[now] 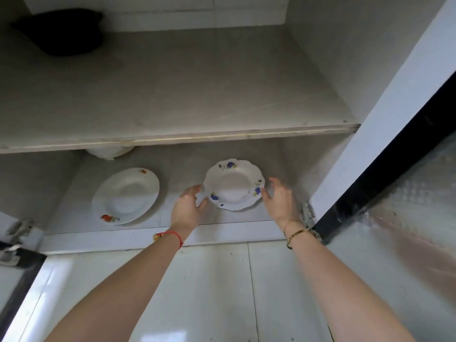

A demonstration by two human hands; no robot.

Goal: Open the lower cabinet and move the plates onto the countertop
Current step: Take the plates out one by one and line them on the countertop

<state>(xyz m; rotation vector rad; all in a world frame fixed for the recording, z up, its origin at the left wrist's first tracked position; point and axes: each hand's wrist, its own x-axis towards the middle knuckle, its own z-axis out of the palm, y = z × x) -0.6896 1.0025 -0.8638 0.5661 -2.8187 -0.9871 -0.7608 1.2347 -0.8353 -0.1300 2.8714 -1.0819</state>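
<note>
flanking flat blue-flowered plate (234, 184), open hands (188, 206)

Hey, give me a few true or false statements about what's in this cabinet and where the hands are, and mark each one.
1. Both hands are reaching for the plate with blue flowers. True: the left hand and right hand flank its rim.
2. The plate with red flowers is stacked on the blue one. False: it lies apart, to its left on the bottom shelf.
3. A dark object sits at the back left of the upper shelf. True.
4. The left hand is lifting the red-flowered plate. False: it is beside the blue-flowered plate.
5. The cabinet doors are shut. False: the inside is in view, with hinges exposed.
</note>
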